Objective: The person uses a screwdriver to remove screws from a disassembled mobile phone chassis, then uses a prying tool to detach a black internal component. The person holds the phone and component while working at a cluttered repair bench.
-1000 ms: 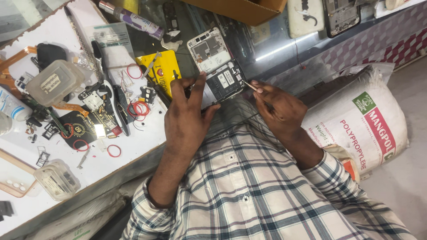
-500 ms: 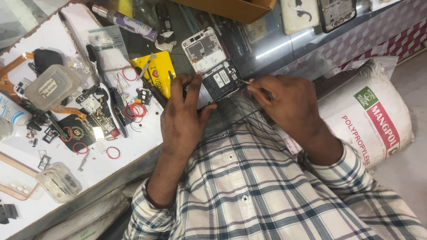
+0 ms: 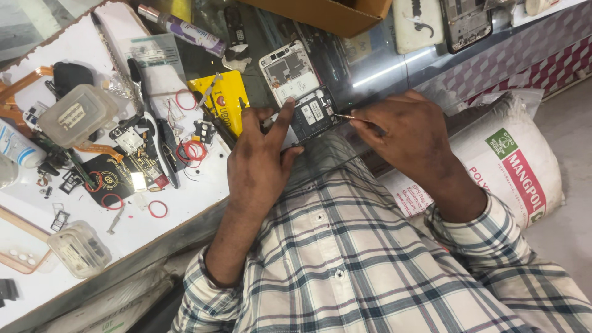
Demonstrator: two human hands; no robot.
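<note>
An opened phone (image 3: 312,113) with its back off and circuit board showing lies at the near edge of the glass counter (image 3: 370,68). My left hand (image 3: 262,154) presses on it, the index finger stretched along its left side. My right hand (image 3: 404,132) pinches a thin metal tool (image 3: 346,116) whose tip touches the phone's right edge. A white phone frame (image 3: 288,71) lies just beyond the opened phone.
A yellow card (image 3: 229,98) sits left of the phone. The white worktop (image 3: 135,209) at left carries clear plastic boxes (image 3: 77,114), red rubber rings, small boards and parts. A cardboard box (image 3: 327,12) stands at the back. A white printed sack (image 3: 512,166) rests at right.
My right hand has shifted right and up along the counter edge while keeping the tool tip on the phone. My left hand stays on the phone. The view has drifted slightly.
</note>
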